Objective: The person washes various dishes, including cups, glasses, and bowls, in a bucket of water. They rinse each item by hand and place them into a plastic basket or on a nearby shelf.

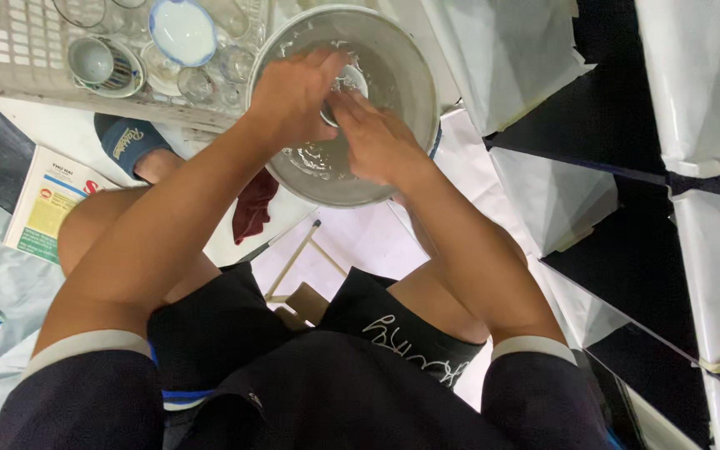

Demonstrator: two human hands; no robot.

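Head view: soapy basin point(402, 58) holds small glass point(348, 81).

Two hands at work inside a metal basin of soapy water

The left hand point(293, 96) and right hand point(377, 142) meet over a small glass point(345, 83) in the metal basin point(410, 75), fingers touching it amid foam. Just beside the basin, a pale plastic rack point(10, 58) holds cups, glasses and a white bowl point(182, 31). A dark red cloth point(253, 208) lies below the basin, a printed booklet point(47, 212) well left.

Both hands cover the small glass point(348, 83); the rack point(10, 58) runs off-frame.
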